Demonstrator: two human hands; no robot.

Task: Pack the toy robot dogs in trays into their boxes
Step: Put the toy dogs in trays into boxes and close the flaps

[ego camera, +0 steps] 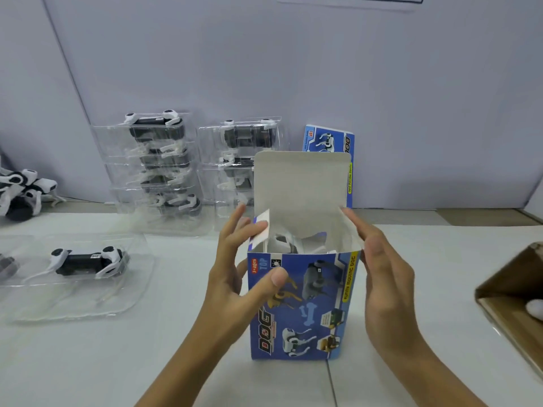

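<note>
Head view: box [299, 306] upright, mouth up

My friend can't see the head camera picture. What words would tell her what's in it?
Two hands hold an open blue toy-dog box upright on a white table, the left hand and right hand at its side flaps, a toy dog inside. Behind stand stacked clear trays of robot dogs.

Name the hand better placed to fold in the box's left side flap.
Left. The left hand already has fingers on the side flap and its thumb on the box front; the right hand is at the opposite edge.
</note>
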